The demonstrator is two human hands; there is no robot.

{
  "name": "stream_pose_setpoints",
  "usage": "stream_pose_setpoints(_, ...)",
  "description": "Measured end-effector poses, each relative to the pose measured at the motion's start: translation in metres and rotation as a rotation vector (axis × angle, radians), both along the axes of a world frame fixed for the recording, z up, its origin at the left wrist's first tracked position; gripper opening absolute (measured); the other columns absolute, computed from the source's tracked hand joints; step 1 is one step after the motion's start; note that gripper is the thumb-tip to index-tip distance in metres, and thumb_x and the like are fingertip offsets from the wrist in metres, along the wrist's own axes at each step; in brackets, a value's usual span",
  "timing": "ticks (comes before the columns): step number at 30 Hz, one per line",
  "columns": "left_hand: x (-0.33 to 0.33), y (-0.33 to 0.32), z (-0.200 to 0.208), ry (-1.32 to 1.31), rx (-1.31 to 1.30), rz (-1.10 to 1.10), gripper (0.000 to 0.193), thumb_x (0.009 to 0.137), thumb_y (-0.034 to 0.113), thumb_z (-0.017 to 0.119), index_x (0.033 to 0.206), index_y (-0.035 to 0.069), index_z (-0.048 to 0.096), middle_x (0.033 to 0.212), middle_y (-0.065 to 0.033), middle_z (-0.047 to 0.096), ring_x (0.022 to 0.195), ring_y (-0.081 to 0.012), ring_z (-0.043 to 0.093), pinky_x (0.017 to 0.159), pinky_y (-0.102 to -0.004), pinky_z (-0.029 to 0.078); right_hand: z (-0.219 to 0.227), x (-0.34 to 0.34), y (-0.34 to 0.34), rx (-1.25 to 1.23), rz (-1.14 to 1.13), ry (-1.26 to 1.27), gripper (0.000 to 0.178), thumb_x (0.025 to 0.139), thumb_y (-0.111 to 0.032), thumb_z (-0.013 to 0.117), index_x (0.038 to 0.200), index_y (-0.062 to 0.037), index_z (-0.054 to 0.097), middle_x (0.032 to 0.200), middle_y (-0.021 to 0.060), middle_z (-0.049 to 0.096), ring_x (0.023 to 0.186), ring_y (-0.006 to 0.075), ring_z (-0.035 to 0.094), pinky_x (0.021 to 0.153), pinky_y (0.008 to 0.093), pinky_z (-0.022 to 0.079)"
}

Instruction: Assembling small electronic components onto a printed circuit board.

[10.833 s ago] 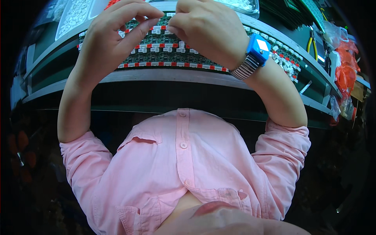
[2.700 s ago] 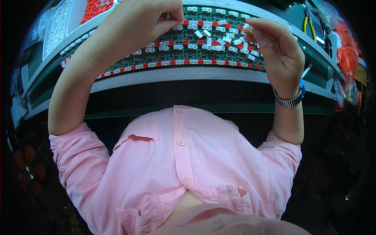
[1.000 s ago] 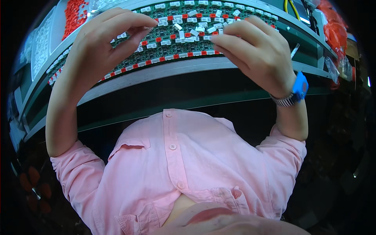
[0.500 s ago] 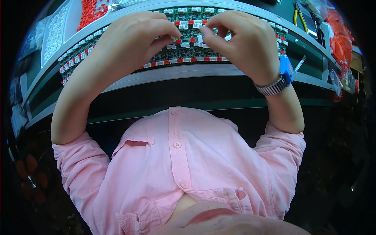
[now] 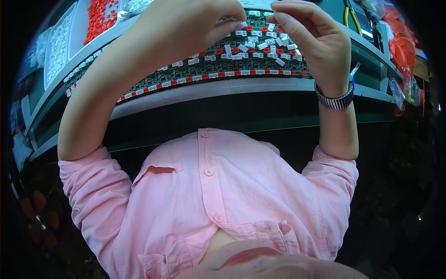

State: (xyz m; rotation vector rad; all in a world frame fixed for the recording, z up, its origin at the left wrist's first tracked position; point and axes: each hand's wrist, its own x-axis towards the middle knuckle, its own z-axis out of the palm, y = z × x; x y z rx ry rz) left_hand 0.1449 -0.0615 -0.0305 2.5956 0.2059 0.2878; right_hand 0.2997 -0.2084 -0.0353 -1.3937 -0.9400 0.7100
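Several rows of green circuit boards point(image 5: 195, 73) lie on the bench, edged with red and white plastic connectors. Loose white connectors point(image 5: 263, 45) are scattered at angles over the middle rows. My left hand point(image 5: 190, 23) is above the boards at the far side, thumb and forefinger closed at their tips beside a small white bit. Across from it, my right hand point(image 5: 320, 39) has thumb and forefinger drawn close over the far rows. Whether a small part sits in either pinch is too fine to make out. A metal-band watch point(image 5: 335, 100) circles my right wrist.
A bin of white parts point(image 5: 58, 53) and a bin of red parts point(image 5: 100, 18) stand at the far left. Yellow-handled pliers point(image 5: 353, 19) lie at the far right, near red plastic bags point(image 5: 402, 42). A metal rail point(image 5: 218, 88) runs along the near edge.
Both hands have moved farther away and to the right. Loose white connectors now lie scattered over the middle rows where few showed before. My right fingers are straighter than before.
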Motion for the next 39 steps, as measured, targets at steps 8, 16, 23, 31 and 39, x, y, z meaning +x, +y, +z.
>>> stream_pose_setpoints(8, 0.019, -0.008, 0.026, 0.306, -0.166, 0.125, 0.006, 0.081, 0.007, 0.067, 0.083, 0.001, 0.068, 0.084, -0.0091, 0.062, 0.076, -0.0242, 0.057, 0.073, -0.0308, 0.049, 0.004, 0.007, 0.002, -0.051, 0.103, -0.071, 0.017, 0.083, 0.008, 0.065, 0.1, 0.0054, 0.067, 0.088, 0.0092, 0.068, 0.067, 0.0104, 0.059, 0.059, 0.0164, 0.046)
stream_pose_setpoints(16, -0.011, 0.0, 0.02, 0.022, -0.583, 0.309, 0.011, 0.076, -0.002, 0.068, 0.086, 0.001, 0.07, 0.084, -0.0075, 0.063, 0.074, -0.0148, 0.054, 0.065, -0.0237, 0.046, -0.012, 0.017, 0.016, 0.197, 0.351, -0.828, 0.02, 0.079, 0.003, 0.067, 0.099, 0.0013, 0.066, 0.084, 0.0087, 0.067, 0.066, 0.0186, 0.061, 0.061, 0.0267, 0.049)
stream_pose_setpoints(23, -0.035, 0.005, 0.007, -0.342, -0.398, 0.072, 0.015, 0.075, -0.005, 0.071, 0.089, 0.002, 0.071, 0.084, -0.006, 0.063, 0.073, -0.0124, 0.054, 0.063, -0.0215, 0.044, -0.005, 0.007, 0.029, 0.217, 0.41, -0.942, 0.012, 0.079, -0.004, 0.066, 0.091, -0.0017, 0.064, 0.081, 0.0097, 0.066, 0.07, 0.0255, 0.063, 0.066, 0.0322, 0.051)
stream_pose_setpoints(31, -0.051, 0.011, 0.014, -0.304, -0.192, 0.002, 0.016, 0.076, -0.003, 0.073, 0.09, 0.002, 0.071, 0.083, -0.0053, 0.062, 0.074, -0.0144, 0.055, 0.064, -0.0235, 0.045, -0.004, 0.01, 0.045, 0.133, 0.507, -0.963, 0.009, 0.08, -0.008, 0.066, 0.087, -0.0044, 0.061, 0.08, 0.0106, 0.066, 0.077, 0.0282, 0.064, 0.072, 0.034, 0.051)
stream_pose_setpoints(39, -0.071, 0.023, 0.011, -0.223, -0.271, 0.029, 0.012, 0.082, 0.006, 0.072, 0.094, 0.004, 0.071, 0.084, -0.0058, 0.063, 0.074, -0.0139, 0.057, 0.063, -0.0228, 0.047, 0.008, 0.004, 0.048, 0.048, 0.564, -1.025, 0.009, 0.081, -0.009, 0.066, 0.087, -0.0043, 0.061, 0.079, 0.0108, 0.066, 0.078, 0.0277, 0.064, 0.072, 0.0347, 0.051)
